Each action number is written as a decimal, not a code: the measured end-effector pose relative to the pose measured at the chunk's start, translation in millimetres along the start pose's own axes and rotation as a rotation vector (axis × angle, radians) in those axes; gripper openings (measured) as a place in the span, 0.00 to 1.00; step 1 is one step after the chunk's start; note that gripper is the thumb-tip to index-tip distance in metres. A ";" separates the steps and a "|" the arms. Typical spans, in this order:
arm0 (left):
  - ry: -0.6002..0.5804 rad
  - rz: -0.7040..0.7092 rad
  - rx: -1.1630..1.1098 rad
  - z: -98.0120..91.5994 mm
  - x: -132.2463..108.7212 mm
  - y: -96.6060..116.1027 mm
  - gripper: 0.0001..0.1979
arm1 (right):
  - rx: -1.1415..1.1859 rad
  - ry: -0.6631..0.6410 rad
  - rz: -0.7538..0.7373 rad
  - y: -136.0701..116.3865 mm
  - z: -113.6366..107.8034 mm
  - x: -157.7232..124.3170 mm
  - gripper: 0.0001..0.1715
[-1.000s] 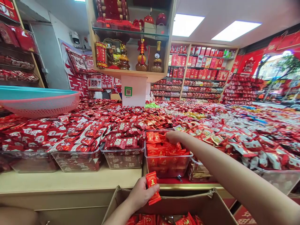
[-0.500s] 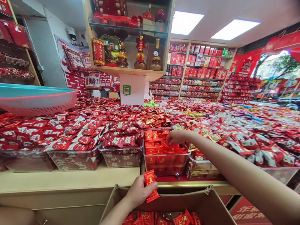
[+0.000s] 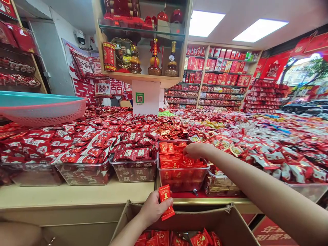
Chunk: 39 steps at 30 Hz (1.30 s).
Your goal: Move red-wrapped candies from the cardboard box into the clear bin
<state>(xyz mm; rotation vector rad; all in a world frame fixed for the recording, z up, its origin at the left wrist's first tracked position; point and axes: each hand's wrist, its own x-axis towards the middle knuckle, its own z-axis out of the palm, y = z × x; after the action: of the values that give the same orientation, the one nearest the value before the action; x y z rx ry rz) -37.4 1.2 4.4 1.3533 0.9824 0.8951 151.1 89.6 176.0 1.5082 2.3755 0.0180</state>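
Observation:
My left hand [image 3: 153, 208] is closed round a small red packet [image 3: 166, 201] with gold print, held above the open cardboard box [image 3: 225, 222]. That box holds more red packets [image 3: 179, 238]. My right hand [image 3: 195, 150] reaches forward into a clear plastic bin [image 3: 182, 178] filled with the same red packets [image 3: 172, 159]. Its fingers curl down among the packets; what they grip is hidden.
Clear bins [image 3: 134, 171] of red-and-white wrapped sweets line the counter's front edge [image 3: 77, 196]. Heaps of red sweets cover the whole display behind. A pink and teal basket [image 3: 41, 109] sits at the left. A shelf unit [image 3: 143, 41] with ornaments stands in the middle.
My right hand shifted slightly within the bin of red packets. My left hand kept hold of its packet and barely moved.

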 end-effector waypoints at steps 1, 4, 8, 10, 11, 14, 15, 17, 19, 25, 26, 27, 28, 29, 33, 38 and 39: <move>0.001 -0.003 0.000 -0.1 0.2 -0.5 0.22 | -0.005 0.002 0.017 -2.0 -0.7 0.2 0.14; 0.002 -0.003 0.004 -0.6 0.1 -0.8 0.21 | -0.025 0.011 0.055 -6.0 -1.2 0.8 0.14; 0.007 0.003 0.020 -0.9 -0.8 0.2 0.21 | -0.032 0.030 0.100 -6.1 2.3 1.4 0.15; 0.006 0.003 0.026 -0.9 -1.1 0.6 0.21 | -0.016 0.071 0.112 -5.1 5.7 2.4 0.14; 0.005 0.001 0.027 -1.0 -1.1 0.7 0.20 | -0.003 0.102 0.113 -4.8 7.8 3.2 0.13; -0.001 0.001 0.033 -1.3 -0.8 0.5 0.20 | 0.059 0.229 0.106 -5.1 14.5 7.6 0.11; -0.006 0.003 0.038 -1.5 -0.7 0.3 0.19 | 0.088 0.276 0.102 -5.5 16.7 9.7 0.12; -0.016 0.012 0.053 -1.8 -0.5 0.1 0.17 | 0.153 0.352 0.089 -6.0 20.4 14.3 0.12; -0.026 0.022 0.063 -2.0 -0.5 0.0 0.16 | 0.218 0.408 0.089 -5.3 23.0 18.9 0.13; -0.040 0.034 0.064 -1.9 -0.1 0.0 0.15 | 0.389 0.374 0.083 4.2 27.6 25.5 0.15; -0.045 0.031 0.059 -1.9 0.1 -0.1 0.15 | 0.413 0.340 0.066 5.6 28.6 25.8 0.12; -0.050 0.028 0.054 -1.9 0.3 -0.3 0.15 | 0.433 0.313 0.054 6.7 29.6 26.0 0.10; -0.053 0.027 0.051 -1.9 0.4 -0.4 0.14 | 0.450 0.294 0.048 7.4 30.6 26.1 0.09; -0.051 0.027 0.049 -1.8 0.5 -0.4 0.14 | 0.463 0.285 0.045 7.9 31.5 26.2 0.09; -0.017 0.007 0.046 -1.0 -0.1 0.3 0.16 | 0.490 0.265 0.022 8.8 32.6 26.2 0.14; -0.004 0.001 0.042 0.0 -0.5 1.4 0.17 | 0.521 0.232 -0.025 10.2 31.9 27.9 0.22; -0.003 0.005 0.044 0.1 -0.5 1.5 0.17 | 0.531 0.223 -0.032 10.1 31.8 28.7 0.22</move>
<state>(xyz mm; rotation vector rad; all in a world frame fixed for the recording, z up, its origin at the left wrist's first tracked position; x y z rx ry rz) -37.5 0.7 6.0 1.3942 1.0016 0.8791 157.7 114.3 140.1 1.7670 2.7259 -0.5157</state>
